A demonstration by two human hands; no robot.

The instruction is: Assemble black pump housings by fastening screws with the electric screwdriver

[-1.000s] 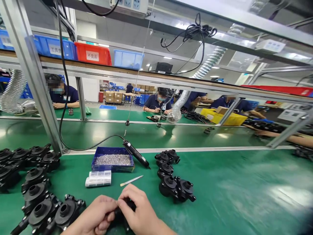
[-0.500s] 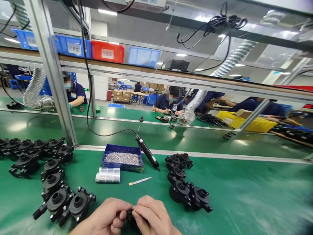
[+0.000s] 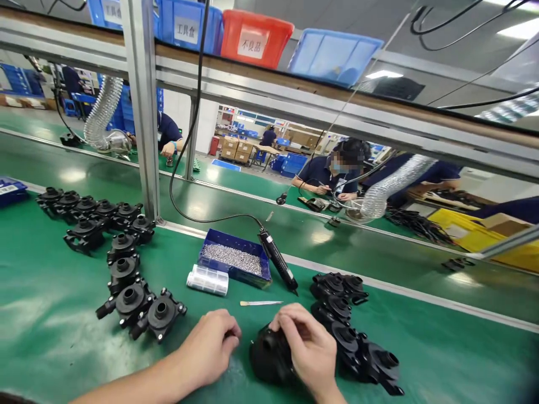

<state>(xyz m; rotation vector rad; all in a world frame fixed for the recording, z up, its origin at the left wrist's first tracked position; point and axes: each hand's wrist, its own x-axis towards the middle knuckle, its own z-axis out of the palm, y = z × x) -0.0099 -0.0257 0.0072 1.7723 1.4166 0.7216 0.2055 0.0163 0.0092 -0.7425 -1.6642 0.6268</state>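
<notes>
A black pump-like housing (image 3: 269, 356) with a short round spout sits on the green bench in front of me. My right hand (image 3: 309, 345) is closed over its right side, thumb and fingers pinched at the top edge. To the left of the housing and apart from it, my left hand (image 3: 214, 342) rests near the bench with its fingers curled in. Whatever those fingers may hold is hidden. Beyond my hands lie a thin brush-like stick (image 3: 261, 303) and a black electric screwdriver (image 3: 278, 261) on a cable. A blue tray (image 3: 265, 272) contains many small silvery screws.
Several similar black housings stand in rows at left (image 3: 162, 311) and right (image 3: 347, 336). A roll of clear labels (image 3: 208, 280) lies before the tray. A metal post (image 3: 143, 123) and shelf with bins (image 3: 256, 39) frame the bench. A co-worker (image 3: 337, 174) sits opposite.
My hands have parted from their shared pinch. The right is now on the housing, which shows more plainly; the left has drawn away to its left. The camera view has shifted.
</notes>
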